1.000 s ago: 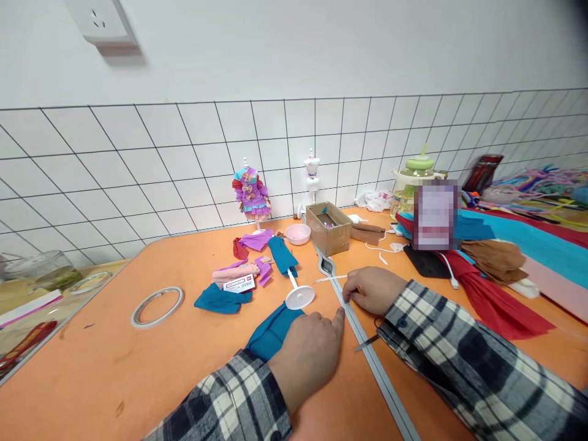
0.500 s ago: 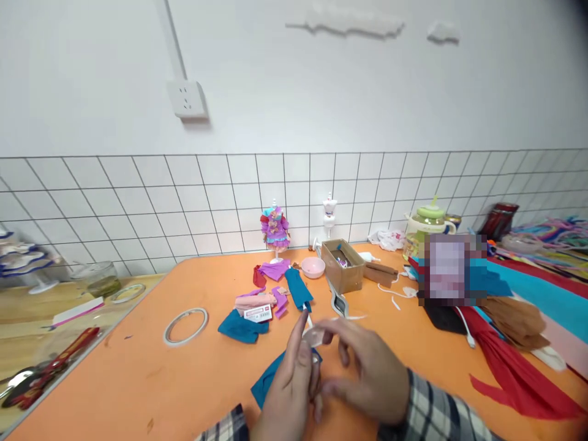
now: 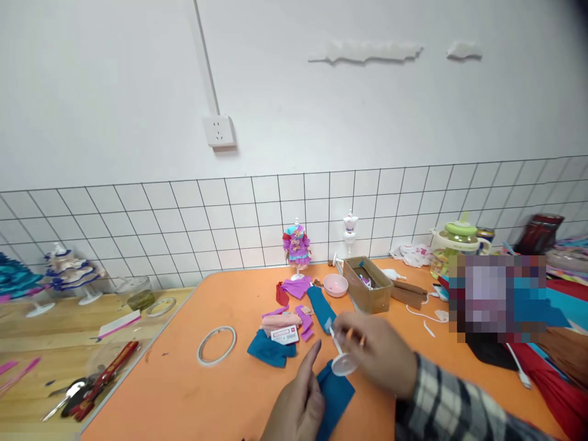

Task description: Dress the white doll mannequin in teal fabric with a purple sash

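Observation:
My right hand (image 3: pixel 379 352) has its fingers curled at the thin stem of a small white stand (image 3: pixel 344 365), whose round base points toward me. Motion blurs those fingers a little. At the stem's far end is a narrow teal cloth piece (image 3: pixel 321 306), stretching away from me. Lower down, my left hand (image 3: pixel 298 404) holds nothing visible, its index finger stretched out and thumb raised; its lower fingers are hidden. A larger teal cloth (image 3: pixel 337 398) lies between the hands, partly covered by the left one.
A tape roll (image 3: pixel 217 346) lies left, near cloth scraps (image 3: pixel 280 321) and a label (image 3: pixel 285 335). Behind stand a pink bowl (image 3: pixel 335 285), a cardboard box (image 3: pixel 367 294), a dressed mini mannequin (image 3: pixel 297 248) and a bare one (image 3: pixel 350 229). A jug (image 3: pixel 452 248) and red cloth (image 3: pixel 546 373) are right.
The view has swung left and up. My hands have come apart; the right one has shifted from the stand's base toward its stem, while the left one sits lower, away from the base.

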Action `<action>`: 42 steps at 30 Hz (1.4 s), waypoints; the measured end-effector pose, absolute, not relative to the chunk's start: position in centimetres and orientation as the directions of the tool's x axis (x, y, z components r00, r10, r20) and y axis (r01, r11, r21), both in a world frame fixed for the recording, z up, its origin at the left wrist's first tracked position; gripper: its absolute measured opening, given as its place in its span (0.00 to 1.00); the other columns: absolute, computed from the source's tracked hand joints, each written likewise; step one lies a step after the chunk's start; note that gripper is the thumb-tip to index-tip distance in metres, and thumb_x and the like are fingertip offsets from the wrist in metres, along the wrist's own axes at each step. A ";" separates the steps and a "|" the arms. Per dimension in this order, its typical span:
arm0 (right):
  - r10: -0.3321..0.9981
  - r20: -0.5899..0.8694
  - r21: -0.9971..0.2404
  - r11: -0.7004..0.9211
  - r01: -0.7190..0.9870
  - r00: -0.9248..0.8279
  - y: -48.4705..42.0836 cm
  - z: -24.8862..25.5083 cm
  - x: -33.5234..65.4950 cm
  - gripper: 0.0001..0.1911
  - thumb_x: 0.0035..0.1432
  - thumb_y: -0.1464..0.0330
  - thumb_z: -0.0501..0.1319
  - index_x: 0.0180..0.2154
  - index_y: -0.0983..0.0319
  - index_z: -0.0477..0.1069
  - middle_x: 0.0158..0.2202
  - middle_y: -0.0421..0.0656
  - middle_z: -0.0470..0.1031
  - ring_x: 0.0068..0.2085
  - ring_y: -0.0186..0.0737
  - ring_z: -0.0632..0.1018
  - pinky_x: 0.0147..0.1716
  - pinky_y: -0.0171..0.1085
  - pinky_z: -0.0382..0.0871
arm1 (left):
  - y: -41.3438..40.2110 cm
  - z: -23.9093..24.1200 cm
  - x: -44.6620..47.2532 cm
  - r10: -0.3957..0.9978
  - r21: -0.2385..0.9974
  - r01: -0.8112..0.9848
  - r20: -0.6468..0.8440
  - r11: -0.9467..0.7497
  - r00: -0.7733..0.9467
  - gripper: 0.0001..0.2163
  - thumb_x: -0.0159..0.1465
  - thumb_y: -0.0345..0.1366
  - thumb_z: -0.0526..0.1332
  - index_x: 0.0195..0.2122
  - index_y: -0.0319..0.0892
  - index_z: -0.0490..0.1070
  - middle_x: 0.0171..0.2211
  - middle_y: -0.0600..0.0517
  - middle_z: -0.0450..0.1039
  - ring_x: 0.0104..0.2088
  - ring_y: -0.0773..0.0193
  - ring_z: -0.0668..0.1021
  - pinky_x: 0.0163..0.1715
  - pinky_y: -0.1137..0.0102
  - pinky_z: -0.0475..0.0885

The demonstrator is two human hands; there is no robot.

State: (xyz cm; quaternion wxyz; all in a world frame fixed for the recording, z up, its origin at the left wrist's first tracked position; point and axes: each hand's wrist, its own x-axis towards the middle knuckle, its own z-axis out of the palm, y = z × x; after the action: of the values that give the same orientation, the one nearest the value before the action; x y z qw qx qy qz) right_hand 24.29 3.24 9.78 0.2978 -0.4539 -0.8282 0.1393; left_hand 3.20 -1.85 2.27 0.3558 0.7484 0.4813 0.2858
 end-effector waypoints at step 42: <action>0.656 -0.022 -0.945 0.232 0.229 -0.755 4.9 7.6 22.7 0.14 0.48 0.59 0.68 0.30 0.64 0.75 0.28 0.40 0.74 0.31 0.36 0.73 0.32 0.34 0.68 | -1.2 13.2 -3.3 0.906 0.876 0.474 -0.126 -0.089 0.404 0.21 0.52 0.31 0.68 0.47 0.44 0.66 0.35 0.56 0.69 0.36 0.65 0.72 0.35 0.71 0.67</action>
State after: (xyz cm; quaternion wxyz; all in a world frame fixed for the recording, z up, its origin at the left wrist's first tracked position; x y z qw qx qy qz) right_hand 22.72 4.89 7.64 0.1950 -0.2911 -0.7602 0.5472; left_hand -3.30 -1.24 13.23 0.4606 0.6998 0.4932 0.2343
